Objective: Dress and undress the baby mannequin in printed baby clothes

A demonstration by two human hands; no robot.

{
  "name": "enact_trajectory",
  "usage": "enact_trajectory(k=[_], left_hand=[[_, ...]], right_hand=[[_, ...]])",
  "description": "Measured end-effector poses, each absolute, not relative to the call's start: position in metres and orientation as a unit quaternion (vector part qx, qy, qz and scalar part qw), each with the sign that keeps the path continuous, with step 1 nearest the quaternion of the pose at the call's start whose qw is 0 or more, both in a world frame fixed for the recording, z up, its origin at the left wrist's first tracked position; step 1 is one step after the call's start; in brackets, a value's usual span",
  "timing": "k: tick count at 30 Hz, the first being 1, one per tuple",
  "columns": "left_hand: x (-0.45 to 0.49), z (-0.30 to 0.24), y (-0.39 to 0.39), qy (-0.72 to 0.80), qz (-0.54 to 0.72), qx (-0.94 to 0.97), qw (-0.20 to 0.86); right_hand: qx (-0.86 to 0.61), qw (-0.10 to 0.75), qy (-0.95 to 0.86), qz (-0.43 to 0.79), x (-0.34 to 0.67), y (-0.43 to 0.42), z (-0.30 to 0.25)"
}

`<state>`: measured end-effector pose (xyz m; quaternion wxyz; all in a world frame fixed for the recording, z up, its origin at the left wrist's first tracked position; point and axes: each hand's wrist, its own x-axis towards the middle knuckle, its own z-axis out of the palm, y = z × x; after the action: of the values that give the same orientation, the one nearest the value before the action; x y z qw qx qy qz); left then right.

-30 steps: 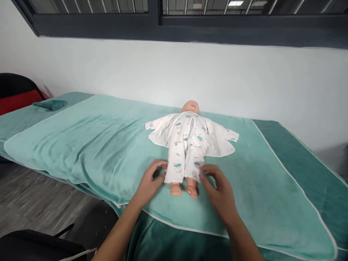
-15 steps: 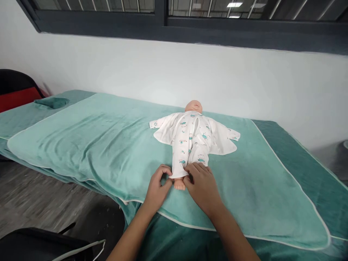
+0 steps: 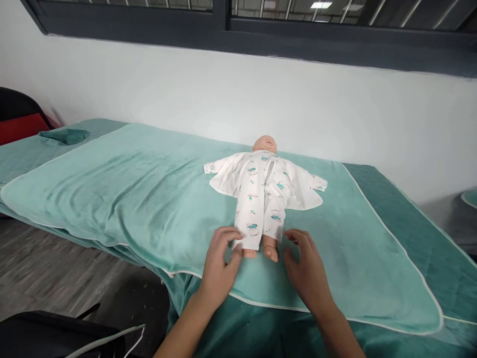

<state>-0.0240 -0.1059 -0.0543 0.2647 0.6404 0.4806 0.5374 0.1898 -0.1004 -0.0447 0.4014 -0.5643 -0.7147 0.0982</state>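
Note:
A baby doll [image 3: 263, 194] in a white printed sleepsuit lies on its back on a teal towel [image 3: 141, 194], head toward the wall, its jacket flaps spread to both sides. My left hand [image 3: 219, 263] is by the doll's left-side foot, thumb and fingers pinching the trouser cuff there. My right hand [image 3: 307, 271] rests just right of the other bare foot, fingers curled and apart, holding nothing.
The towel covers a darker teal bed [image 3: 421, 219] set against a white wall under a dark window frame. A small folded teal cloth [image 3: 65, 135] lies at the far left. A red and black chair [image 3: 18, 119] stands beyond it. Dark floor lies at the lower left.
Half a second ago both hands were together at the left-side trouser cuff, covering one foot. Now my right hand has drawn back to the right and both feet show.

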Motion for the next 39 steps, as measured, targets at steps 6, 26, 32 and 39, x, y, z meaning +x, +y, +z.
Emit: enact_trajectory(k=[6,26,32,39], left_hand=[[0.005,-0.038,-0.087,0.46,0.404,0.78,0.126],[0.015,-0.034,-0.08,0.43,0.417,0.799,0.055],[0.012,-0.034,-0.099,0.37,0.416,0.83,0.038],[-0.002,-0.041,-0.1,0.341,0.456,0.817,0.087]], right_hand=[[-0.595,0.373,-0.707,0.083,0.184,-0.086,-0.064],[-0.511,0.449,-0.715,0.162,0.19,-0.107,-0.038],[-0.535,0.416,-0.729,0.1,0.197,-0.127,-0.05],[-0.504,0.378,-0.764,0.14,0.208,-0.133,-0.051]])
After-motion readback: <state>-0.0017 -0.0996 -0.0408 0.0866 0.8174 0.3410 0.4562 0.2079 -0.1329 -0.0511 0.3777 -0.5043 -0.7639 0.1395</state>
